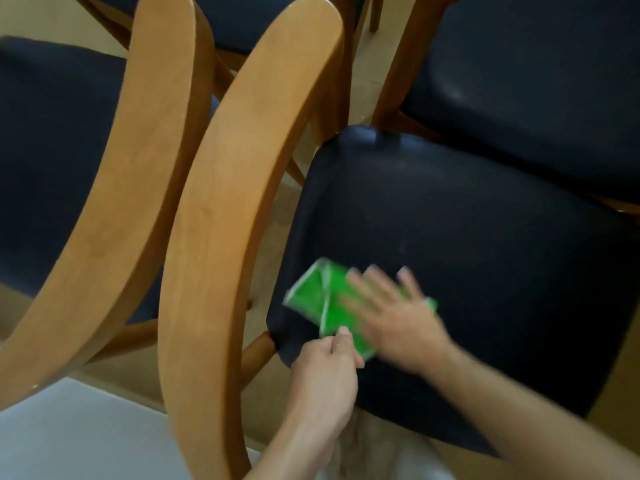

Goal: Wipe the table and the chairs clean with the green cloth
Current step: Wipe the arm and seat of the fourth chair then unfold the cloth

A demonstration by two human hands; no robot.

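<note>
The left hand (323,372) pinches the near edge of the green cloth (322,310), which lies on the seat (467,244) near its corner by the backrest (221,209). The right hand (398,313) presses flat on the cloth, fingers spread. Seat-wiping appears under way; next probably comes a sweep toward the seat's far side.

The green cloth (325,303), folded with pale edges, lies flat on the dark chair seat (485,244). It sits near the seat's left edge, beside the curved wooden backrest (221,188).
</note>
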